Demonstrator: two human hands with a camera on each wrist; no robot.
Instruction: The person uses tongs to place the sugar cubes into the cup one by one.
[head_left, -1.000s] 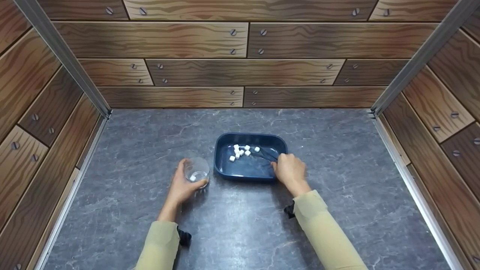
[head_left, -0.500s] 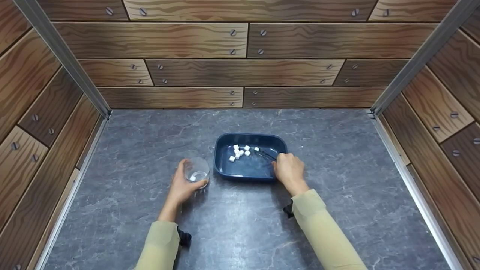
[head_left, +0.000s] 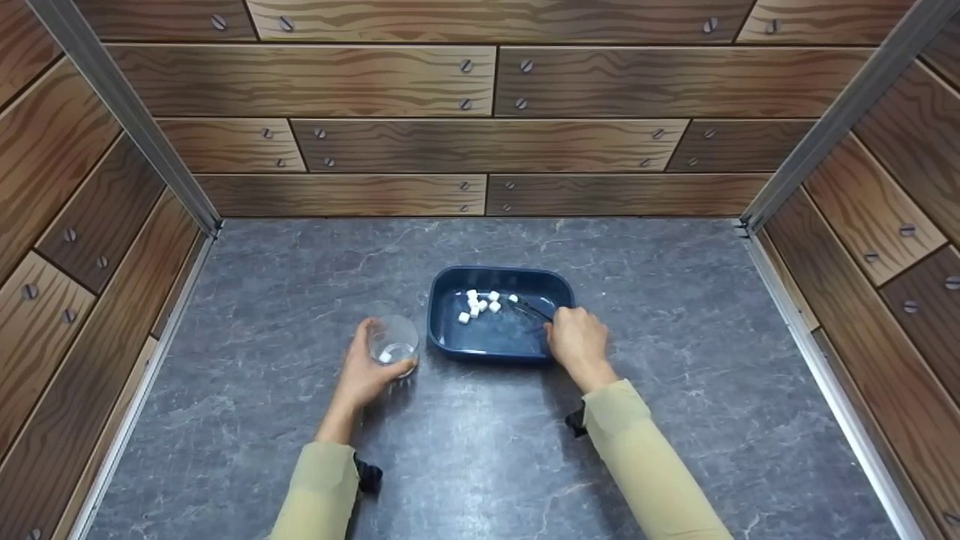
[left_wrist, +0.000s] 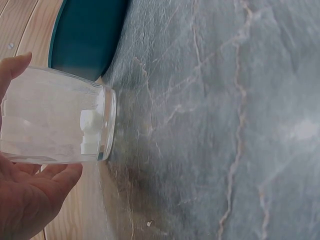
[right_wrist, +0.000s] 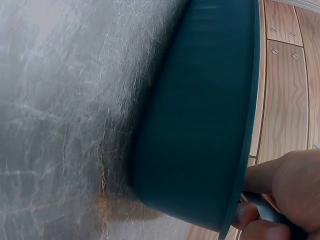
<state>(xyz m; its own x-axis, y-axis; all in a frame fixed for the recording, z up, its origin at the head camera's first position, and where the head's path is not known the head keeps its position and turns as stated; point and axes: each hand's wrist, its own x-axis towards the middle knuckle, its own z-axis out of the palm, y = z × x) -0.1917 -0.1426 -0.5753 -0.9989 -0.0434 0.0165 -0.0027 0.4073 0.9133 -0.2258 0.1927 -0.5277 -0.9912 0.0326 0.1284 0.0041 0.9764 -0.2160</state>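
My left hand (head_left: 366,376) grips a clear glass (head_left: 395,330) standing left of the dark blue tray (head_left: 491,343), thumb on one side and fingers on the other. Inside the glass, white cubes (left_wrist: 91,122) lie at the bottom. My right hand (head_left: 579,339) is over the tray's right rim, holding dark thin tongs (head_left: 534,309) that reach down into the tray. Their tips are right at a lone white cube (head_left: 513,298). Several more small white cubes (head_left: 482,306) lie grouped in the tray's left half. In the right wrist view the tray's wall hides the tongs' tips.
The grey marbled tabletop (head_left: 300,277) spreads around the tray and glass. Wood-patterned panels (head_left: 390,142) wall in the back and both sides, with metal strips (head_left: 817,360) along the edges.
The tongs' arms, spread apart a second ago, have drawn closer together at the lone cube. The right hand has shifted very slightly left. The left hand and glass have stayed still.
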